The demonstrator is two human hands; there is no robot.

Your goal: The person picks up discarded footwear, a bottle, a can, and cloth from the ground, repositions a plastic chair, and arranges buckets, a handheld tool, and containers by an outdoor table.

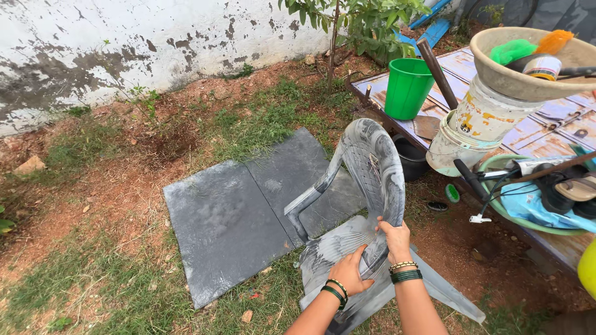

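A grey plastic chair (pixel 372 167) with dark marbled streaks lies tipped on its side on the ground. My left hand (pixel 349 272) grips its armrest low down, with green and gold bangles on the wrist. My right hand (pixel 395 239) holds the edge of the chair's backrest just above, also wearing bangles. The chair's seat and legs rest on the soil and partly over two dark grey stone slabs (pixel 236 214) laid side by side.
A peeling white wall (pixel 124 43) runs along the back, with a small tree (pixel 347 25). At right, a rusty metal sheet (pixel 559 133) carries a green bucket (pixel 407 87), a stained white bucket (pixel 465 133), a basin (pixel 528 68) of tools and a green tub (pixel 515 211).
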